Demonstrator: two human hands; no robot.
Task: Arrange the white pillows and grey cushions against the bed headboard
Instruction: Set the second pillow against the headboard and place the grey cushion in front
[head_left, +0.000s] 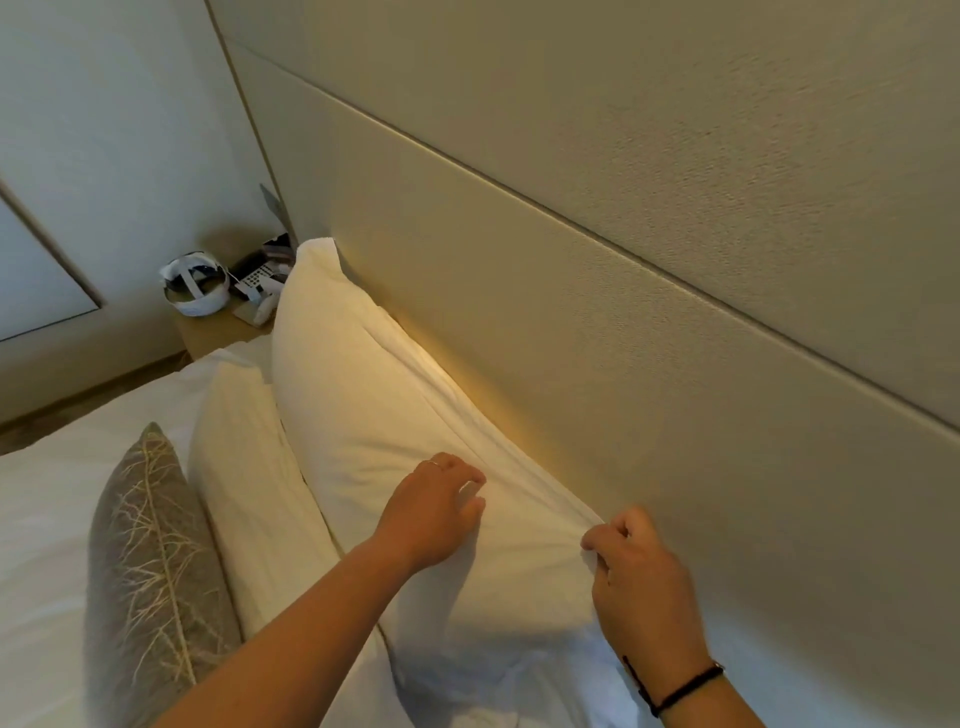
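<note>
- Head view puts me looking down along the headboard (597, 322), with a big white pillow (374, 415) standing on edge and leaning against it, which is where the task wants it
- My right hand (639, 577) pinches the pillow's near top corner, fingers curled on the fabric, I judge to tug the case square and keep the pillow upright
- My left hand (441, 506) rests on the pillow's front face, fingers bent and pressing lightly rather than gripping, likely steadying it against the panel
- A second white pillow (244, 467) leans just in front of the first, touching it, and a grey cushion (150, 545) with a pale branch pattern stands in front of that, so the row is layered from back to front
- The white bedding (47, 509) lies under all three
- The pillows' lower edges are hidden by my forearms, and the cushion is cut off at the bottom of the frame
- On the bedside table (218, 330) I make out a white banded object (196, 288) and what may be a phone (260, 278), too small to be sure
- I see no other cushions or pillows from here, so I cannot tell how much of the arranging is left
</note>
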